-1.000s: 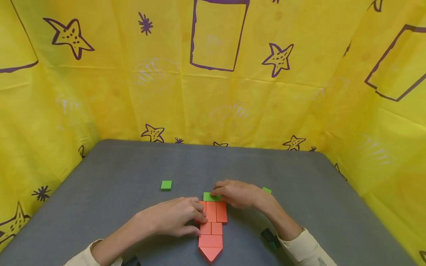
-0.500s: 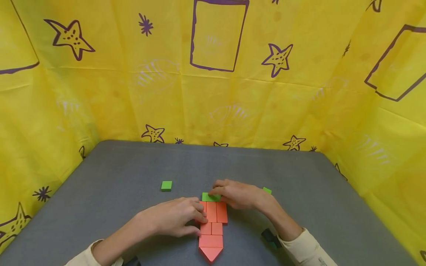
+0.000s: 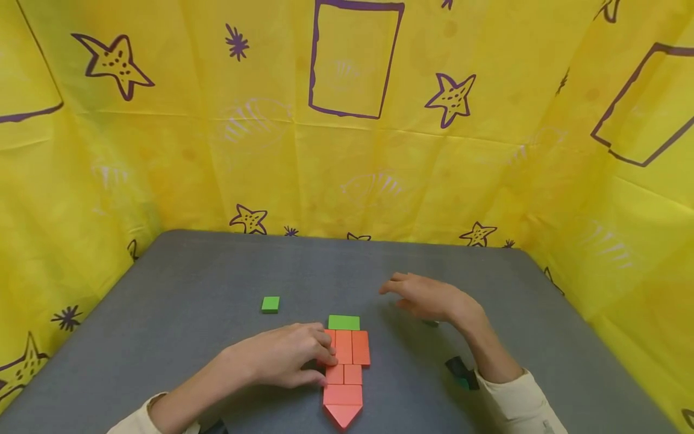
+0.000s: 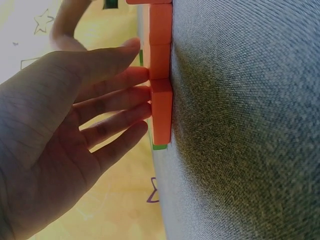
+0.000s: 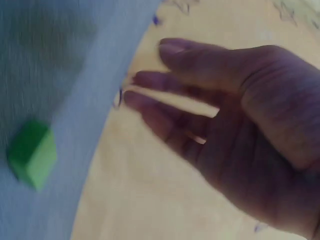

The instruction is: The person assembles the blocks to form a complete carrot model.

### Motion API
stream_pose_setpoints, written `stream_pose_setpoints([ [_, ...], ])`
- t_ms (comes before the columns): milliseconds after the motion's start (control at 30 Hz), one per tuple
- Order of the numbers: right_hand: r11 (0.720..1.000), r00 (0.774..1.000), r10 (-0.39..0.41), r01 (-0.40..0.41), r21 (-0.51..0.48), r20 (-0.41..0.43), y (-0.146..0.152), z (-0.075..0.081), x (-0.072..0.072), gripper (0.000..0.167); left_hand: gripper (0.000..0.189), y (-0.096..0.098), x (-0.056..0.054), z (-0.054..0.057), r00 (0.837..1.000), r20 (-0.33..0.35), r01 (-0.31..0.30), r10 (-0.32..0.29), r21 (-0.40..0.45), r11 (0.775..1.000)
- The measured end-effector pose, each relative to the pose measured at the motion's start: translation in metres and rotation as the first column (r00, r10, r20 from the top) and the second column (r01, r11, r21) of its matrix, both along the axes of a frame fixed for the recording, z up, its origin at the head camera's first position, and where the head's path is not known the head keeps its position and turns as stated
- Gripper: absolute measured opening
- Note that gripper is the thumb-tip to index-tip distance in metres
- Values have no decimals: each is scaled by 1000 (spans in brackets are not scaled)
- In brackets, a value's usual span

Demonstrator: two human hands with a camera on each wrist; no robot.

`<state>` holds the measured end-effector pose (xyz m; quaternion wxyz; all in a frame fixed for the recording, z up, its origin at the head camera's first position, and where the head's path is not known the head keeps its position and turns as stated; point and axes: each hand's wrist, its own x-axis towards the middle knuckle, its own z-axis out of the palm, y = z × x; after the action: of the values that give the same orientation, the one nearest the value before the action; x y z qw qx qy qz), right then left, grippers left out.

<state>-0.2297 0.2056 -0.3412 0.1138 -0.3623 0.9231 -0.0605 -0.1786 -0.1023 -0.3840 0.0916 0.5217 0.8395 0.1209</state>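
Observation:
A flat row of red blocks (image 3: 344, 347) lies on the grey table, with a red triangular block (image 3: 343, 415) at its near end. A green rectangular block (image 3: 344, 323) adjoins the far end. My left hand (image 3: 293, 355) rests its fingertips on the red blocks' left side, hiding part of one; in the left wrist view the fingers are nearly straight against a red block (image 4: 161, 110). Raised off the table, my right hand (image 3: 425, 295) holds nothing, its fingers loosely bent. A green block (image 5: 32, 155) lies below it, mostly hidden by the hand in the head view.
A green square block (image 3: 270, 305) lies alone to the left of the arrangement. Yellow patterned cloth (image 3: 347, 157) encloses the back and sides of the grey table (image 3: 217, 265). A dark device (image 3: 461, 374) is at the right wrist.
My right hand has let go of the green rectangular block and moved up and to the right. That block shifted slightly left earlier. The left hand stays on the red blocks.

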Motion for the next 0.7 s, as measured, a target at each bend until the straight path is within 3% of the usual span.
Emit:
stream_pose_setpoints([
  [67,997,996,-78,76,32,51,12,5,-2,36,26,-1,0,1,1000,4,1,-1,2,1000],
  [200,968,962,-230,211,135,148,30,6,-6,37,26,-1,0,1,1000,8,-3,3,3,1000],
  [367,954,952,-251,211,214,176,41,-3,-11,34,27,-2,0,0,1000,22,-15,15,-5,1000],
  [533,944,922,-310,270,189,231,44,-9,-15,29,27,-1,0,-1,1000,19,-9,9,-2,1000],
  [600,948,929,-300,267,172,216,46,-10,-16,34,27,-1,0,-1,1000,13,-6,6,-2,1000],
  [700,974,971,-195,175,143,138,48,-11,-18,33,27,-1,0,-1,1000,6,-2,2,-1,1000],
])
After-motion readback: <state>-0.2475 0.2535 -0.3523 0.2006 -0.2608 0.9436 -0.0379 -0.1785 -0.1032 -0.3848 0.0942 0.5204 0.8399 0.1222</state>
